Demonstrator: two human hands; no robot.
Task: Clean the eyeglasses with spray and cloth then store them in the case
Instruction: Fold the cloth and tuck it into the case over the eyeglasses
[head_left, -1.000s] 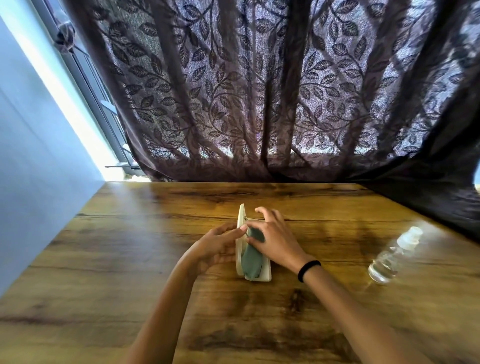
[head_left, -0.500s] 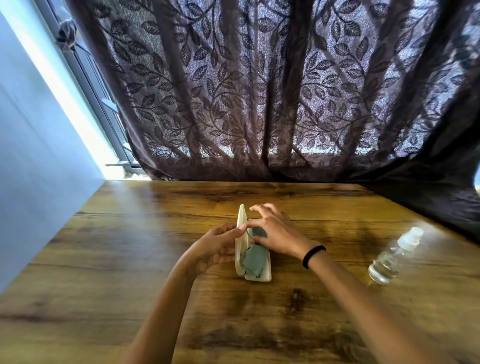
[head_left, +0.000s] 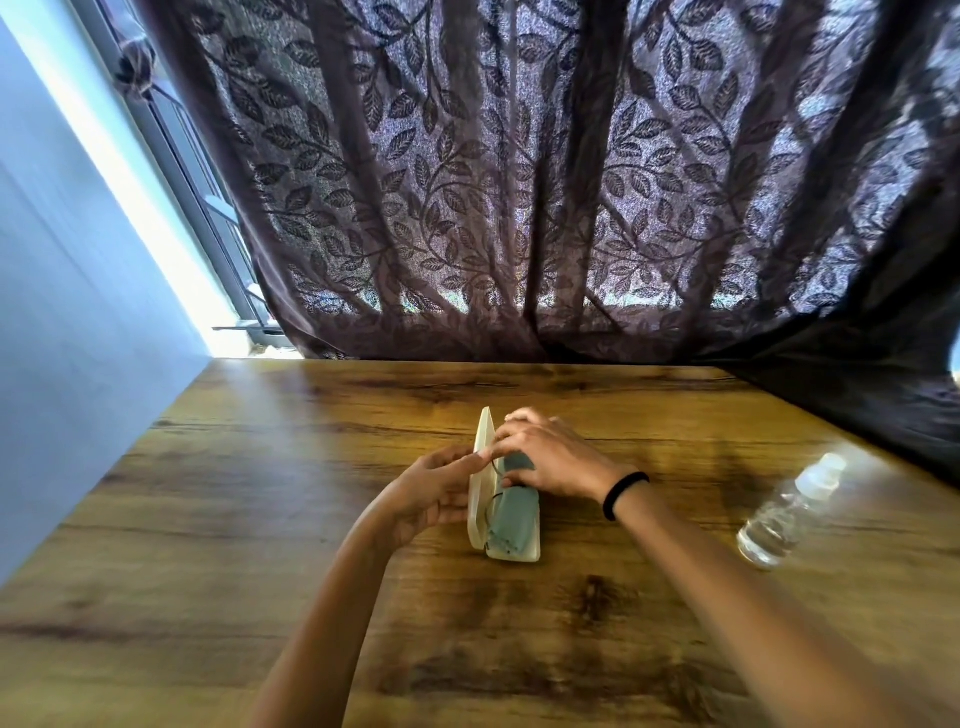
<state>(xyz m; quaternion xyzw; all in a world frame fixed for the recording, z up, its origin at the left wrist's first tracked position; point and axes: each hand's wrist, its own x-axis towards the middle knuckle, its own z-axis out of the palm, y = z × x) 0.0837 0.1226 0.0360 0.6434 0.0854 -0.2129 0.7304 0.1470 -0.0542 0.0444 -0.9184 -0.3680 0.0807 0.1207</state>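
Observation:
A cream glasses case (head_left: 525, 552) lies open in the middle of the wooden table (head_left: 260, 519), its lid (head_left: 480, 483) standing up on the left side. A grey-green cloth (head_left: 511, 519) fills the case, and thin dark wire of the eyeglasses (head_left: 491, 506) shows along its left edge. My left hand (head_left: 434, 496) holds the lid from the left, fingers on its outer face. My right hand (head_left: 550, 454) rests over the far half of the case, fingertips pressing on the cloth and touching the lid's top edge. A clear spray bottle (head_left: 789, 512) lies on its side at the right.
A dark leaf-patterned curtain (head_left: 519, 208) hangs along the table's far edge and drapes over its right corner. A pale blue wall (head_left: 78, 338) runs along the left side. A black band circles my right wrist (head_left: 623, 491).
My right hand has slid farther up the case toward the lid's top edge, uncovering more of the cloth. My left hand has stayed on the lid.

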